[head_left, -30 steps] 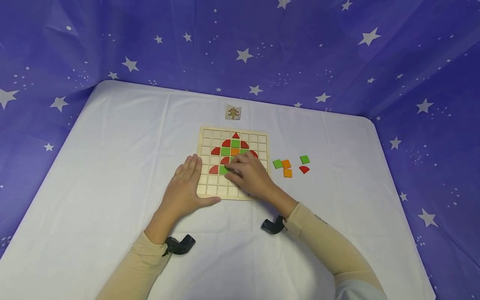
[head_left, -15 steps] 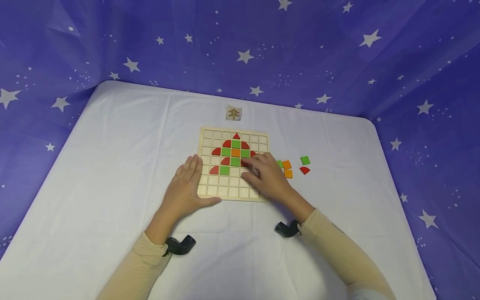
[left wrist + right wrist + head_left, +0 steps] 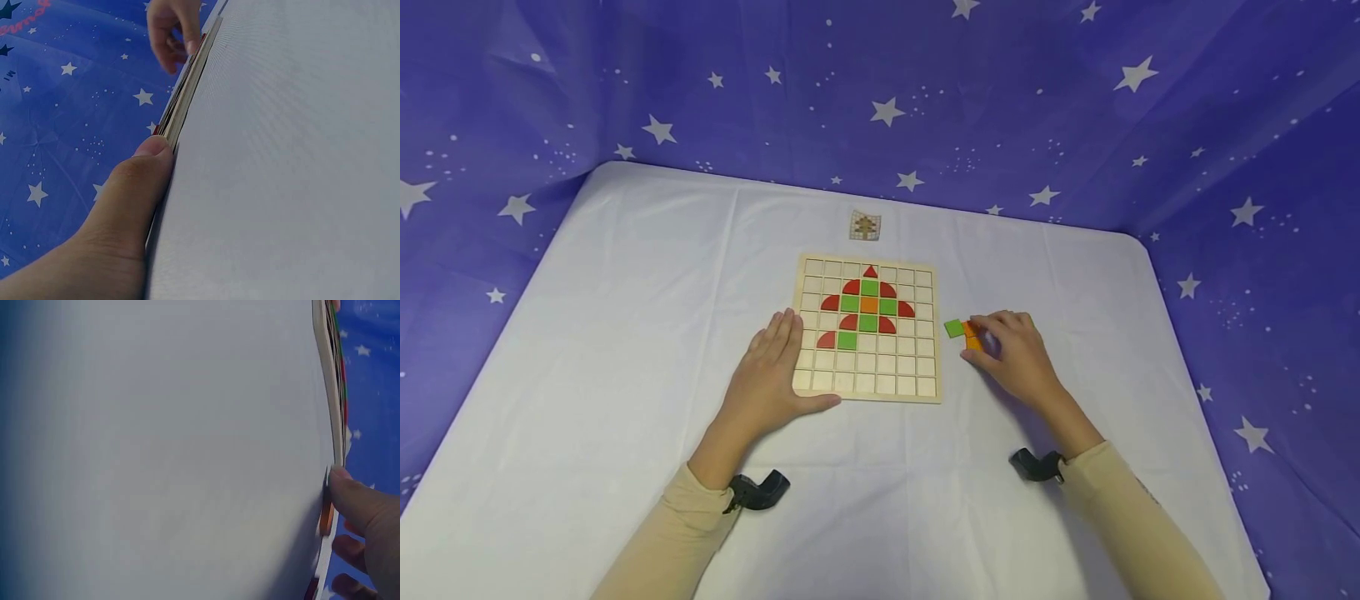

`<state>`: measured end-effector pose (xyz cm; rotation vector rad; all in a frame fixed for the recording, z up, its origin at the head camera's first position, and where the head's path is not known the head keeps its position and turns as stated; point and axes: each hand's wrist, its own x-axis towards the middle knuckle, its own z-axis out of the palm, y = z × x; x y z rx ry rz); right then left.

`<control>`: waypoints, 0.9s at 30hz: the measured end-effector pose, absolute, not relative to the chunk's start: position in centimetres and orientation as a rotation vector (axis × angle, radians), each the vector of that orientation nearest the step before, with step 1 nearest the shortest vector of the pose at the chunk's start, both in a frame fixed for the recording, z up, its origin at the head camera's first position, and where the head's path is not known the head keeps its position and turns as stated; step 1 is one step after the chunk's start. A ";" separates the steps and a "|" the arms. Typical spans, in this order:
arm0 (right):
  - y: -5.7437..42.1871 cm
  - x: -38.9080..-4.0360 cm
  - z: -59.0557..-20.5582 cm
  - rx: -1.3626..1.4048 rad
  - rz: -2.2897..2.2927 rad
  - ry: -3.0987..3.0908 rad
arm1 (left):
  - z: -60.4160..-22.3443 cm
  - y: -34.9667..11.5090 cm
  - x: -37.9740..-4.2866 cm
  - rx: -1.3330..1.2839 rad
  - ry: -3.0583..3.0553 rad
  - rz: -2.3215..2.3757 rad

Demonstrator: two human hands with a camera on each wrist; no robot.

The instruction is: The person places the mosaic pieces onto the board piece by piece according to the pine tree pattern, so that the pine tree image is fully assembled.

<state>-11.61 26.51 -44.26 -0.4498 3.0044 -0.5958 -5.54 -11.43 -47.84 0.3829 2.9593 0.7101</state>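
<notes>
A square wooden grid board [image 3: 886, 383] bears a tree-like pattern of red, green and orange tiles, with a red triangle [image 3: 870, 272] at its top. My left hand [image 3: 767, 375] rests against the board's lower left corner, fingers straight along the left side and thumb at the near edge. To the right of the board, my right hand [image 3: 1018, 354] is over loose tiles. Its thumb and forefinger stand apart around two orange tiles [image 3: 973, 342]. A loose green tile [image 3: 954, 328] lies just left of them. The right hand hides the farther loose tiles in the head view.
Beyond the board lies a small picture card [image 3: 865, 225] with a tree on a grid. White cloth [image 3: 647, 333] covers the table. A blue starry curtain [image 3: 820, 92] hangs behind and along the sides.
My right hand has moved right, off the board to the loose tiles. A red quarter-circle now shows in the board right of the lower green square. The left hand stays put.
</notes>
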 end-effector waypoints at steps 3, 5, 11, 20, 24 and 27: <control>27.4 -11.5 -44.4 -0.436 -0.577 2.983 | -47.8 -11.4 -5.5 0.381 2.959 0.713; 27.8 -11.5 -44.5 -0.437 -0.582 2.974 | -47.8 -11.4 -5.5 0.381 2.959 0.712; 28.1 -11.3 -44.6 -0.463 -0.645 2.961 | -47.7 -11.4 -5.5 0.378 2.959 0.711; 28.0 -11.5 -44.5 -0.505 -0.668 2.916 | -47.6 -11.4 -5.6 0.377 2.959 0.706; 27.9 -11.7 -44.4 -0.517 -0.646 2.894 | -47.6 -11.4 -5.6 0.373 2.959 0.708; 27.9 -11.8 -44.4 -0.529 -0.638 2.891 | -47.6 -11.4 -5.6 0.367 2.958 0.710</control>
